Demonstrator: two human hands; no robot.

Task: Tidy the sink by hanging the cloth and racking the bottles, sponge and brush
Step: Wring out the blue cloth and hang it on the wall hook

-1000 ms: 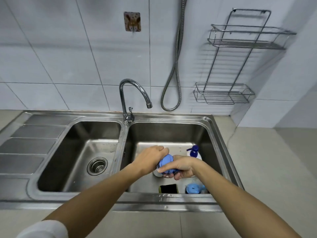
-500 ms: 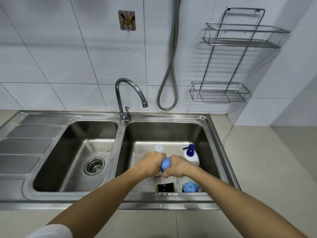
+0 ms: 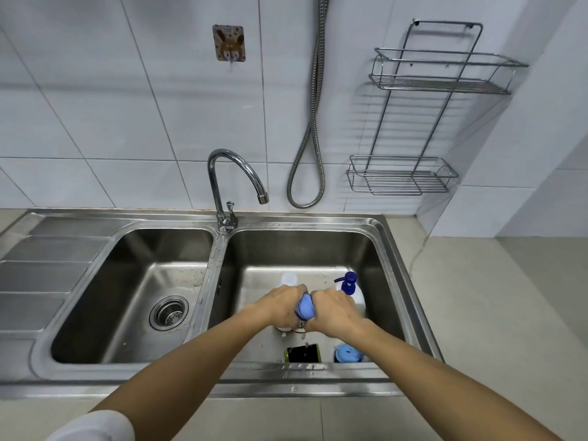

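Observation:
Over the right sink basin (image 3: 375, 249) my left hand (image 3: 280, 305) and my right hand (image 3: 335, 308) are clenched side by side on a bunched blue cloth (image 3: 304, 308); only a small wad shows between them. A white bottle with a clear cap (image 3: 289, 277) stands behind my left hand. A white pump bottle with a blue head (image 3: 349, 283) stands behind my right hand. At the basin's front wall lie a dark sponge (image 3: 302, 353) and a blue brush (image 3: 346, 354). A two-tier wire rack (image 3: 404, 183) hangs on the wall at the right.
A wall hook with a sticker (image 3: 229, 44) sits above the curved tap (image 3: 237, 183). A metal hose (image 3: 310, 154) hangs between tap and rack. The left basin (image 3: 127, 281) has a drain strainer (image 3: 169, 312); a ribbed drainboard (image 3: 41, 272) lies at the far left.
My two hands have closed tighter together on the cloth, squeezing it into a smaller wad. The camera has tilted up a little, so the sink sits lower in view.

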